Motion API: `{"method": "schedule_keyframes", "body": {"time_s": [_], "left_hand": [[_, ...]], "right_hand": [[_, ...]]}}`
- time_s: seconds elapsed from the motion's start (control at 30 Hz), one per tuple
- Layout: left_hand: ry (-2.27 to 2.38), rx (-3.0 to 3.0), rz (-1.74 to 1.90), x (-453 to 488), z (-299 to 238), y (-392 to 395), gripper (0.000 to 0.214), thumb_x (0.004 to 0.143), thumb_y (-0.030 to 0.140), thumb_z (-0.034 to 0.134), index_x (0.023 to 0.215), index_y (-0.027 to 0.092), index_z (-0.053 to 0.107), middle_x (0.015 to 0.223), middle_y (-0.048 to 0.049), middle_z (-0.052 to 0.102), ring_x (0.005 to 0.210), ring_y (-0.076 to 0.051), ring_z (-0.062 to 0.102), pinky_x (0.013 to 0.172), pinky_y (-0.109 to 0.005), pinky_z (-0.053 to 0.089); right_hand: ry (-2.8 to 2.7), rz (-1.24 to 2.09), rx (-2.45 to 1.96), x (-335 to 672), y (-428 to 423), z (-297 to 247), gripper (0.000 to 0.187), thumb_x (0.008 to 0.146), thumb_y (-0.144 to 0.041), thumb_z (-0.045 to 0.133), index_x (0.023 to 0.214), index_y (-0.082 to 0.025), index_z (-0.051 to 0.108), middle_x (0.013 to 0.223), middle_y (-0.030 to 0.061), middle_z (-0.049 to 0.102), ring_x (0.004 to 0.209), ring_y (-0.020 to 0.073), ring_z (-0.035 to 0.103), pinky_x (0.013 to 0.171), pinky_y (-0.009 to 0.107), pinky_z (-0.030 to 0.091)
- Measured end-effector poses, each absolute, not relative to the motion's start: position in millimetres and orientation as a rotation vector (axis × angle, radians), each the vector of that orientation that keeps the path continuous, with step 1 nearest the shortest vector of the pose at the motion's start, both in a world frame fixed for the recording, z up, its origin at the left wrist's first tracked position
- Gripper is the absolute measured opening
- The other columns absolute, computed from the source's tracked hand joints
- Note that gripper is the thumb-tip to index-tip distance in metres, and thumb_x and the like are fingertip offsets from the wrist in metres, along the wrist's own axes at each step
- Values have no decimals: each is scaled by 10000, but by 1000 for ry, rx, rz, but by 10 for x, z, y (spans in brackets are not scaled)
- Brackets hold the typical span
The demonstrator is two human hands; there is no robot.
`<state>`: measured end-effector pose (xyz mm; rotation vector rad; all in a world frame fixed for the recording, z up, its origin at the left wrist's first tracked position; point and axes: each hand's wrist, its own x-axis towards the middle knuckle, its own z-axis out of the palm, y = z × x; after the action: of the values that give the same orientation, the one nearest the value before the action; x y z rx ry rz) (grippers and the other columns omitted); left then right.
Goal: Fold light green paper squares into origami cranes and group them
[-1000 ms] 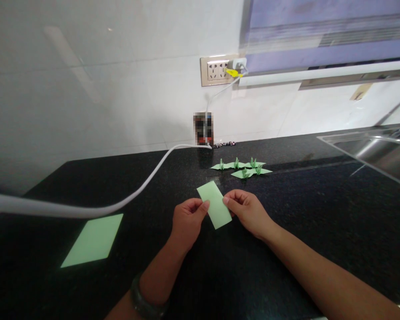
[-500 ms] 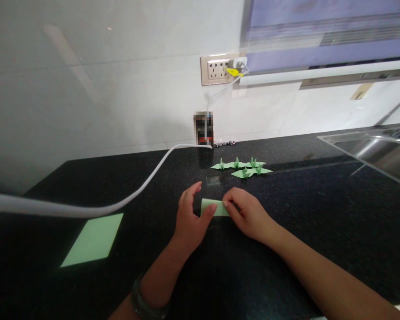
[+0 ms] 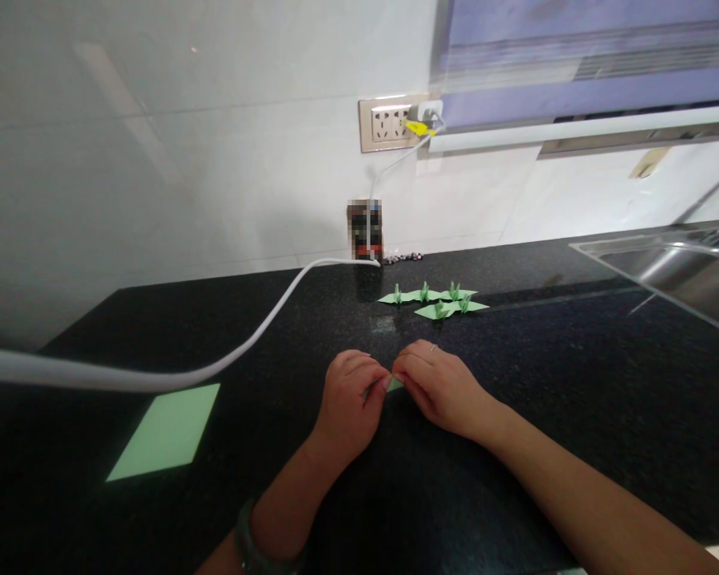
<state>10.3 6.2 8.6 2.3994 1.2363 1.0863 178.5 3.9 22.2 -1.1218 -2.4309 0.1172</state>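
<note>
A small folded piece of light green paper [image 3: 394, 385] lies on the black countertop [image 3: 575, 399], almost wholly hidden between my two hands. My left hand [image 3: 351, 395] has its fingers curled and pinches the paper's left end. My right hand [image 3: 437, 383], with a ring on one finger, is closed too and presses on the paper's right end. The fingertips of both hands meet over the paper. A dark band sits on my left wrist.
A flat green paper square [image 3: 164, 431] lies at the left. Several folded green paper cranes [image 3: 434, 301] sit behind my hands. A white cable [image 3: 156, 371] crosses the counter to a wall socket [image 3: 389, 124]. A steel sink [image 3: 677, 267] is at the right.
The paper strip, held up between both hands a second ago, was folded down onto the counter. Both hands have closed over it, so only a sliver shows.
</note>
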Motion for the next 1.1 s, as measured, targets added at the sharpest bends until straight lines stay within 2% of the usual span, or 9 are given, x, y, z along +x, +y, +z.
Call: {"method": "schedule_keyframes", "body": {"time_s": [0.17, 0.33, 0.4, 0.5, 0.63, 0.7, 1.1], "left_hand": [[1307, 2392, 1054, 71, 91, 86, 132, 780, 203, 470, 740, 182, 594, 763, -23, 603, 834, -169, 498, 812, -347, 391], [1577, 2281, 1155, 29, 66, 132, 152, 791, 227, 452, 734, 176, 584, 766, -32, 604, 784, -172, 511, 750, -350, 413], [1610, 2261, 1251, 30, 72, 132, 155, 789, 242, 461, 844, 174, 590, 848, -46, 610, 844, -179, 513, 786, -363, 408], [1437, 2394, 1244, 54, 98, 112, 274, 751, 276, 528, 1006, 182, 564, 990, -59, 600, 961, -196, 487, 877, -393, 365], [1252, 2458, 1110, 85, 105, 86, 113, 756, 238, 521, 775, 200, 626, 804, -19, 646, 879, -178, 516, 861, -374, 378], [1242, 2434, 1081, 85, 96, 81, 133, 768, 221, 502, 709, 198, 619, 720, -11, 643, 819, -170, 527, 825, -364, 394], [1521, 2255, 1127, 10, 80, 146, 194, 784, 260, 463, 678, 176, 602, 702, -23, 616, 733, -162, 531, 708, -320, 417]], "right_hand": [[-2438, 95, -1171, 1826, 76, 228, 134, 821, -151, 396, 839, -158, 528, 806, 60, 534, 803, 164, 454, 724, 278, 377], [-2348, 22, -1291, 1929, 149, 239, 137, 829, -158, 383, 821, -156, 520, 812, 65, 535, 804, 168, 454, 730, 282, 375], [-2330, 9, -1319, 1940, 152, 244, 140, 831, -157, 380, 819, -154, 520, 806, 66, 533, 803, 168, 455, 727, 283, 375], [-2363, 36, -1257, 1898, 114, 243, 137, 821, -142, 388, 825, -155, 525, 800, 63, 531, 795, 163, 455, 713, 276, 375], [-2421, 103, -1147, 1797, 47, 229, 145, 828, -155, 386, 846, -156, 530, 805, 61, 532, 799, 161, 458, 715, 276, 380], [-2424, 125, -1136, 1767, 35, 220, 155, 839, -176, 377, 852, -155, 530, 811, 64, 533, 807, 164, 461, 724, 282, 383], [-2272, 127, -1254, 1953, 187, 185, 123, 811, -197, 409, 803, -161, 526, 781, 44, 549, 769, 150, 492, 703, 264, 383]]}}
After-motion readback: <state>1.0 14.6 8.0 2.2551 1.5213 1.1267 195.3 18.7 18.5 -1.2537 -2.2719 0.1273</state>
